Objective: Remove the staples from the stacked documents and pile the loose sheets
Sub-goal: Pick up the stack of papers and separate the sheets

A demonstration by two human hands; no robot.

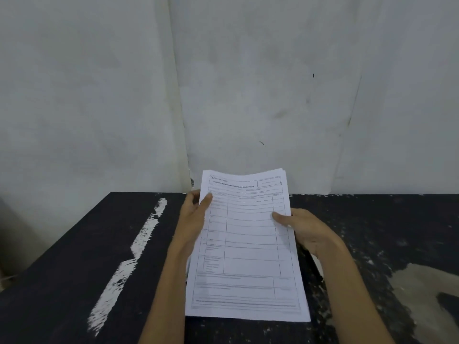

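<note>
A stack of white printed forms (248, 247) is held tilted up over the black table (74, 256), its lower edge near the table's front. My left hand (196, 214) grips the stack's left edge, thumb on the top sheet near the upper corner. Across from it, my right hand (303, 229) holds the right edge, thumb pressed on the top sheet. The top corners fan slightly, showing several sheets. No staple can be made out. A dark slim object (314, 264) lies on the table under my right wrist, mostly hidden.
The black tabletop has white paint streaks (139, 244) on the left and worn pale patches (422, 289) on the right. A grey-white wall (248, 95) stands right behind the table's far edge.
</note>
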